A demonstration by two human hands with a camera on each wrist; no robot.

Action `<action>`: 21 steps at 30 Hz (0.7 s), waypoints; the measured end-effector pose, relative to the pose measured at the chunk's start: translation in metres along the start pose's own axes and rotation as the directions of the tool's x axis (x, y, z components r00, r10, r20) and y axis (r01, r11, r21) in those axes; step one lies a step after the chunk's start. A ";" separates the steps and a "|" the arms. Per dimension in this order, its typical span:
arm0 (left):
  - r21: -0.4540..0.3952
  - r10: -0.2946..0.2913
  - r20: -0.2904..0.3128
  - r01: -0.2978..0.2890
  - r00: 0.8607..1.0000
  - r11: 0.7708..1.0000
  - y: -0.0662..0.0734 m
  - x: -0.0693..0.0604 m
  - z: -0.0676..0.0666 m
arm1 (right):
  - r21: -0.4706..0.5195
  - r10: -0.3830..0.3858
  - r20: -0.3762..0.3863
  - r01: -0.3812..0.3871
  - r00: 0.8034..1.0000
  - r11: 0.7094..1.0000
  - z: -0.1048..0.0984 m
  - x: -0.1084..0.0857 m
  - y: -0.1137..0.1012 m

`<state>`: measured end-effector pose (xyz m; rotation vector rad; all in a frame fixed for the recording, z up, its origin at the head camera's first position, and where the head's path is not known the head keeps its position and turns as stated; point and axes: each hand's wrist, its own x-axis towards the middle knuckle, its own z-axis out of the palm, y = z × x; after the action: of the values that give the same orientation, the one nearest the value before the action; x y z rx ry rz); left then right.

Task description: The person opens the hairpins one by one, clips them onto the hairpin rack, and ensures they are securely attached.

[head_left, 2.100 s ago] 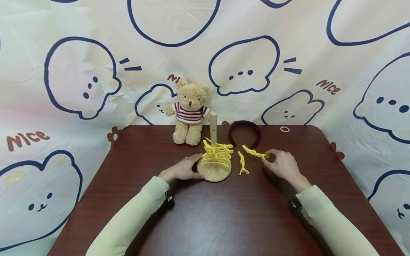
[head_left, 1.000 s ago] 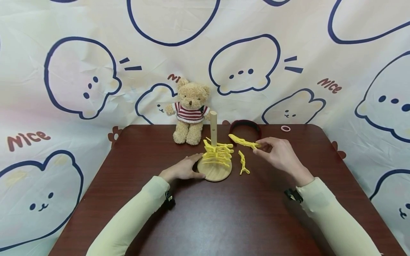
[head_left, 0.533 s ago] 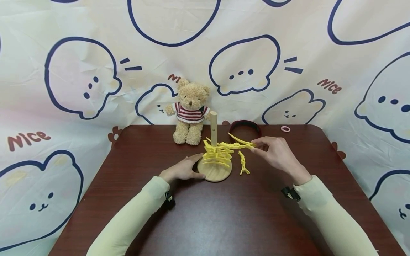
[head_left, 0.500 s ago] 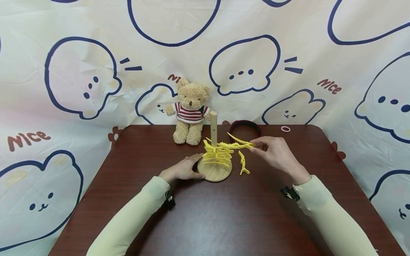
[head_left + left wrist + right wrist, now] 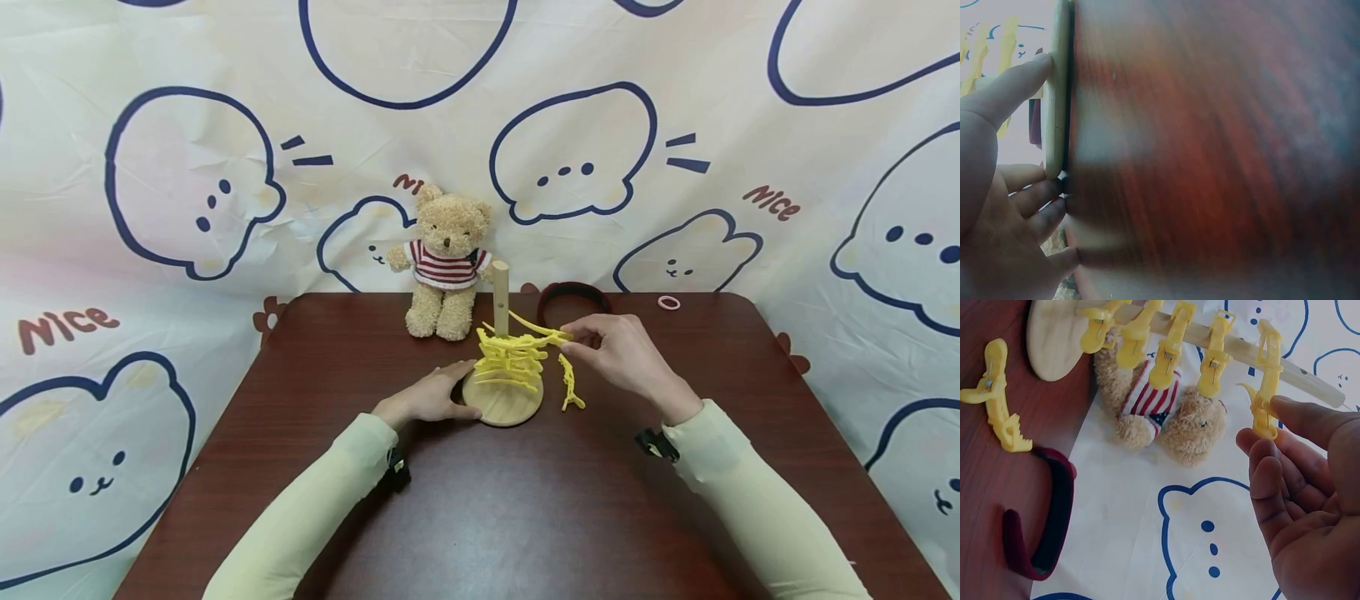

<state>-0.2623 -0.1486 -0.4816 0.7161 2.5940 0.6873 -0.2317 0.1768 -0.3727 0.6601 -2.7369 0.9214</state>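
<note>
A wooden post (image 5: 500, 292) stands upright on a round base (image 5: 501, 410), with several yellow alligator hair clips (image 5: 510, 365) clamped across it in a stack. My left hand (image 5: 427, 397) holds the base's left side. In the left wrist view, its thumb (image 5: 1019, 87) lies on the disc near the edge and the fingers are at the rim. My right hand (image 5: 626, 354) pinches another yellow hair clip (image 5: 1266, 394) by its handle end. In the right wrist view this clip's jaws are parted at the post, above the others. One loose hair clip (image 5: 570, 385) lies right of the base.
Behind the stand, a teddy bear (image 5: 446, 233) in a striped shirt sits against the patterned backdrop. A dark red headband (image 5: 1063, 506) lies behind the loose clip. At the table's back right is a small pink ring (image 5: 669, 302).
My right hand has lifted a hair clip, squeezed its jaws apart and carried it left to the post. My left hand has stayed on the base.
</note>
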 end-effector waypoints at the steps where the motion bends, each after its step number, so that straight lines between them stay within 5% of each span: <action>1: 0.000 0.000 0.000 0.000 1.000 1.000 0.000 0.000 0.000 | 0.000 -0.002 0.003 0.002 1.000 1.000 0.001 0.001 -0.001; 21: 0.007 -0.008 0.010 0.008 1.000 1.000 -0.001 0.001 0.000 | -0.004 -0.059 0.006 0.059 0.998 0.998 0.015 0.021 -0.017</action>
<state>-0.2634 -0.1490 -0.4822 0.7092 2.5905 0.6708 -0.2428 0.1483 -0.3699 0.7395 -2.7079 0.9021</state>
